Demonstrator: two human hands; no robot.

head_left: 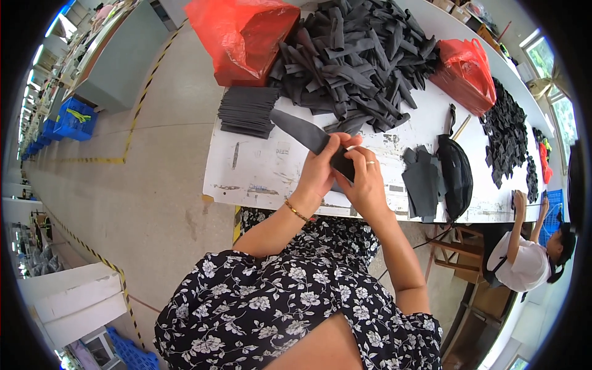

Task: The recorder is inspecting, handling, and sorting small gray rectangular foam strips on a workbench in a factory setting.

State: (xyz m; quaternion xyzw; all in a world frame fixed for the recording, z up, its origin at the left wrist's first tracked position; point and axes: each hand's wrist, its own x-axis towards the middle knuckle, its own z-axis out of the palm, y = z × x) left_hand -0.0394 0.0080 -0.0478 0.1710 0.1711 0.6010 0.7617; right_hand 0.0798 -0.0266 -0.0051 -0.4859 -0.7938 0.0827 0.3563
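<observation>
A long dark grey fabric piece (300, 131) is held above the white table between my two hands. Its tapered end points to the far left. My left hand (319, 168) pinches it near the middle, thumb on top. At its near right end, the fingers of my right hand (366, 179) are closed on the cloth. Just beyond the tapered tip lies a neat stack of similar dark pieces (248, 112). A large loose heap of dark fabric pieces (357, 58) covers the far part of the table, behind my hands.
Red plastic bags (243, 37) flank the heap. To the right lie flat dark cloth pieces (422, 184) and a black pouch (455, 176) on the white table (246, 176). A co-worker in a white top (521, 262) works farther right, by another dark pile (505, 132).
</observation>
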